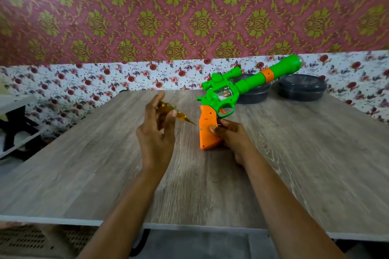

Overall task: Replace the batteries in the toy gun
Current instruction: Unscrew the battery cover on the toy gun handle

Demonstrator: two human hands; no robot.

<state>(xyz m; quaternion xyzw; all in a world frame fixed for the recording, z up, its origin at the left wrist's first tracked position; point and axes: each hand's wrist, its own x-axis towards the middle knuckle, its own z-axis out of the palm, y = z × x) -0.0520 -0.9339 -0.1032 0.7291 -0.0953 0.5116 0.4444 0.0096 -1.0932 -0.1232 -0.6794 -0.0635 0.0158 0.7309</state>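
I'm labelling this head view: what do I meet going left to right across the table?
Left hand with screwdriver → gun grip held by right hand → dark container. A second container sits behind the gun, so left out.

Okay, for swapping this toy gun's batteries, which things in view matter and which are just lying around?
For the job:
- toy gun, orange grip held by the right hand
- screwdriver, held in the left hand

Lying about:
- left container, dark, behind the barrel
- right container, dark, at the back of the table
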